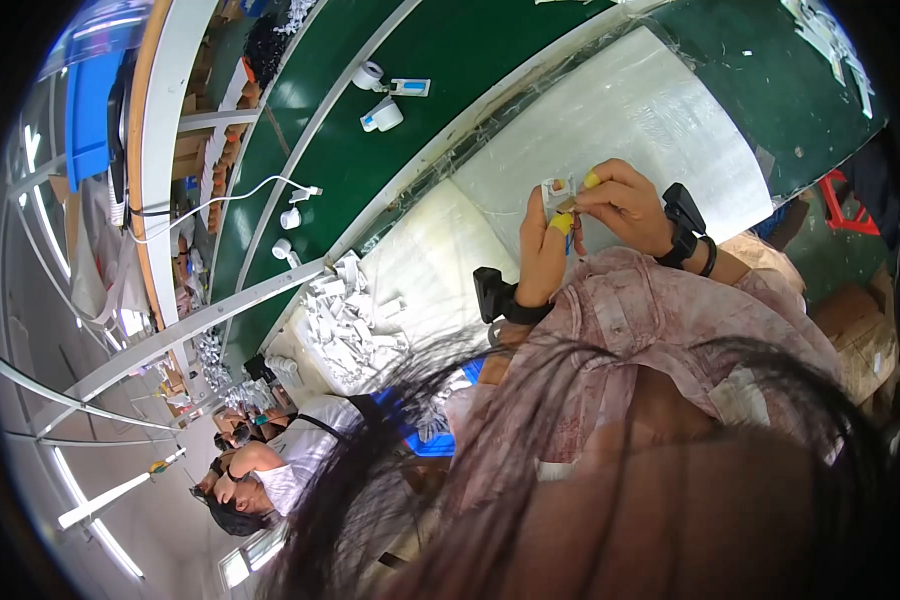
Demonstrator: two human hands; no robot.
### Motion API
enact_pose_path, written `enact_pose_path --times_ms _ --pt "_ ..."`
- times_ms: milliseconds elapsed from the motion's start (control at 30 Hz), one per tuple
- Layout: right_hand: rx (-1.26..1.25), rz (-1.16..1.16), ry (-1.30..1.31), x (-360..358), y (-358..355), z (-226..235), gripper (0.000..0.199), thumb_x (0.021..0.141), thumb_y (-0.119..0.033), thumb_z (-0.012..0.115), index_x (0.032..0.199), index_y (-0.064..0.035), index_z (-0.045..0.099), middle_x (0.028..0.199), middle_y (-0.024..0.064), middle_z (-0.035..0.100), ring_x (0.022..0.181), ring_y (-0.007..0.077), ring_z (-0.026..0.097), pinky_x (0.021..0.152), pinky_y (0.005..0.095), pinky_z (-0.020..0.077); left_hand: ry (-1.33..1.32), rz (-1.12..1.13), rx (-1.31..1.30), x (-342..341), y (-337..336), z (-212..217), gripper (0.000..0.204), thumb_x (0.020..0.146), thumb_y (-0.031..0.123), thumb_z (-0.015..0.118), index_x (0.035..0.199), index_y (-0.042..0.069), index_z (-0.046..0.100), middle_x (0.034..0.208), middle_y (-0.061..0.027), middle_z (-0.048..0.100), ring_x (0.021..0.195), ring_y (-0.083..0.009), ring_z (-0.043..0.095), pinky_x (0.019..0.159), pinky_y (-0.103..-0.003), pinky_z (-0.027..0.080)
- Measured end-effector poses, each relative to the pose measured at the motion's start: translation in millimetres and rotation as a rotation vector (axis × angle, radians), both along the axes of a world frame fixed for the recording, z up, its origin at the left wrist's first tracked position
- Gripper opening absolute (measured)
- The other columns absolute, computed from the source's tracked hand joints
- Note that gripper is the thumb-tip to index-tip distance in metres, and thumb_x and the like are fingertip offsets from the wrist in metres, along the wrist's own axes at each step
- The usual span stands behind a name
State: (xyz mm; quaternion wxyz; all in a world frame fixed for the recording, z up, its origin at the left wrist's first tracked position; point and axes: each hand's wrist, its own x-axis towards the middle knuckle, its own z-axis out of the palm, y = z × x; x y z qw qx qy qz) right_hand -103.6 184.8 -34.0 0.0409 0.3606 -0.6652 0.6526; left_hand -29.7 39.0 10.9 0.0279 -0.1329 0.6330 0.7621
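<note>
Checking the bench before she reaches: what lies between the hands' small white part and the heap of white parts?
In the head view, only bare white sheet lies between the small white part, held by both hands, and the heap of white parts.

Bright overhead light, fisheye edges, hair blur

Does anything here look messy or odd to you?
Only the heap of small white parts, piled loosely beside the white mat. Both hands, left hand and right hand, hold one small white part neatly.
</note>
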Motion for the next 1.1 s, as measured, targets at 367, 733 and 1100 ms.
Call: enact_pose_path --times_ms 367,733,1100 --pt "-0.015 -0.023 -0.011 0.7 -1.2 -1.4 0.024 0.073 0.005 0.072 0.094 -0.0064 0.068 0.092 0.0076 0.054 0.082 0.0184 0.056 0.068 0.0266 0.0464 0.003 -0.027 -0.026 0.1 1.9 1.3 0.031 0.091 0.003 0.038 0.121 -0.001 0.041 0.085 -0.0061 0.053 0.064 -0.0096 0.050 0.049 -0.023 0.044" --pt "0.032 -0.020 0.010 -3.3 -1.4 3.9 0.023 0.070 0.004 0.074 0.090 -0.0066 0.068 0.087 0.0065 0.056 0.082 0.0207 0.055 0.069 0.0294 0.0452 0.116 0.055 -0.094 6.6 8.8 -4.8 0.035 0.097 0.018 0.047 0.125 -0.003 0.042 0.080 -0.0031 0.053 0.060 -0.0068 0.047 0.047 -0.021 0.039" --pt "0.054 -0.029 0.065 -6.6 -1.7 5.0 0.021 0.069 0.003 0.074 0.087 -0.0056 0.066 0.085 0.0068 0.056 0.081 0.0233 0.055 0.069 0.0318 0.0444 0.080 0.086 -0.148 6.6 9.7 -12.2 0.030 0.098 0.015 0.044 0.123 -0.002 0.046 0.071 -0.0009 0.051 0.056 -0.0052 0.045 0.046 -0.020 0.038"
